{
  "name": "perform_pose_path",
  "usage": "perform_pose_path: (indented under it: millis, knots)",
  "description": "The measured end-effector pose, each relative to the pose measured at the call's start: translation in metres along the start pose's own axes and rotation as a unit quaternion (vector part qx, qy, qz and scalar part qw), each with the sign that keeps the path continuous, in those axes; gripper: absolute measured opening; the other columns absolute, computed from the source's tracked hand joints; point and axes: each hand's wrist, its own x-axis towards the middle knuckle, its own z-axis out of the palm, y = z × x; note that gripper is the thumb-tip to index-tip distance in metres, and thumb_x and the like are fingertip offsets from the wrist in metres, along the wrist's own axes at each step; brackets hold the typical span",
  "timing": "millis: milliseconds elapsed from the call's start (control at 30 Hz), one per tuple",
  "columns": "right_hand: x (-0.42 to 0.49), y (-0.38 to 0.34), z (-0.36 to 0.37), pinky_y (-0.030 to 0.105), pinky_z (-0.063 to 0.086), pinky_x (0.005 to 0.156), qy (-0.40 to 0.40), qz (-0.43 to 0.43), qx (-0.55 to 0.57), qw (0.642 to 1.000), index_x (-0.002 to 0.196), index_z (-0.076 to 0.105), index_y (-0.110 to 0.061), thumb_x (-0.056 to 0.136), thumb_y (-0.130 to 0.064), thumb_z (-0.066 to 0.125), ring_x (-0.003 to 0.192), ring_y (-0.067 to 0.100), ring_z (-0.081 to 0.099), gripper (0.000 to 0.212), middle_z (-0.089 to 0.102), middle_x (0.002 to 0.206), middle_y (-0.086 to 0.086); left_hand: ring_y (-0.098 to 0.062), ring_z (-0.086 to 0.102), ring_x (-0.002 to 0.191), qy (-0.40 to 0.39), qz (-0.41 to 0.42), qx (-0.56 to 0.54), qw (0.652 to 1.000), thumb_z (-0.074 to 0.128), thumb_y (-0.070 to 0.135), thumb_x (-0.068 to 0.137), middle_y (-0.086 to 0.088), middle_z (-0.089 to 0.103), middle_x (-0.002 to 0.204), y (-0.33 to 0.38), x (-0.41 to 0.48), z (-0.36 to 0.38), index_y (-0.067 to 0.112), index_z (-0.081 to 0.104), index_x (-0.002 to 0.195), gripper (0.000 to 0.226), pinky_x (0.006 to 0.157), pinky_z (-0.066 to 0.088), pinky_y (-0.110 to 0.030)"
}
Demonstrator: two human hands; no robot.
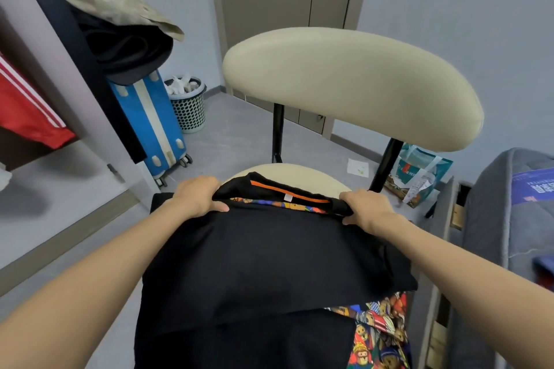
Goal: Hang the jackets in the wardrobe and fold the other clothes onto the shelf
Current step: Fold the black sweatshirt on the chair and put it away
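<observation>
Your left hand is gripping the far left corner of the black garment, its fingers curling over the folded edge and its thumb lying on top of the cloth. The garment is lying across the cream seat of the chair and draping toward you, plain black, with an orange strip and a small white label showing at the neck. A bright bear-print cloth is peeking out under the neck and at the near right corner; whether it is a lining or a separate piece cannot be told. Your right hand is clutching the far right corner, fingers wrapping round the bunched edge. Around you, a red garment with white stripes is hanging in the wardrobe at the left, a blue suitcase and a waste basket are standing beyond it, and a grey mattress is crowding the right side.
</observation>
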Motion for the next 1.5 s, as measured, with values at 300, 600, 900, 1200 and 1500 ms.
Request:
perform_pose_path:
  millis: [300,600,900,1200,1500]
  knots:
    - [0.05,-0.009,-0.098,0.034,0.033,0.06,0.236,0.044,0.001,0.971,0.11,0.044,-0.01,0.085,-0.003,0.053,0.093,0.037,0.062,0.027,0.059,0.109,0.012,-0.032,0.056,0.097,0.309,-0.019,0.07,0.948,0.055,0.029,0.096,-0.009,0.062,0.1,-0.008,0.029,-0.089,0.011,0.061,0.101,0.02,0.072,0.03,-0.035]
    - [0.0,-0.019,-0.064,0.037,0.038,0.055,0.225,-0.002,0.01,0.974,0.108,0.042,-0.013,0.084,-0.009,0.056,0.079,0.037,0.057,0.029,0.048,0.107,0.009,-0.03,0.053,0.084,0.339,0.085,-0.021,0.937,0.061,-0.006,0.074,-0.004,0.06,0.086,-0.022,-0.029,-0.038,0.016,0.054,0.097,0.033,0.072,0.038,-0.037]
    - [-0.109,-0.04,-0.019,0.038,0.038,0.058,0.145,-0.083,0.022,0.986,0.119,0.04,-0.019,0.085,-0.016,0.055,0.079,0.035,0.059,0.036,0.045,0.113,0.004,-0.016,0.057,0.082,0.241,0.137,0.008,0.961,0.062,0.002,0.072,0.012,0.061,0.089,-0.029,-0.136,0.026,0.029,0.047,0.106,0.046,0.068,0.033,-0.028]
    - [-0.168,-0.046,0.046,0.034,0.037,0.064,-0.049,-0.013,0.016,0.999,0.117,0.036,-0.023,0.085,-0.012,0.055,0.095,0.033,0.061,0.039,0.043,0.118,0.005,-0.013,0.055,0.075,0.068,0.101,-0.044,0.992,0.055,0.012,0.081,0.01,0.053,0.078,0.008,-0.201,0.092,0.037,0.03,0.124,0.056,0.076,0.033,-0.027]
    - [-0.145,-0.076,0.014,0.037,0.034,0.1,0.044,-0.039,0.168,0.984,0.118,0.053,-0.027,0.087,-0.026,0.05,0.123,0.024,0.043,0.031,0.051,0.131,-0.002,-0.017,0.033,0.121,0.043,0.047,-0.214,0.975,0.053,0.056,0.09,0.006,0.039,0.122,0.044,-0.177,0.062,0.036,0.049,0.133,0.047,0.101,0.036,-0.035]
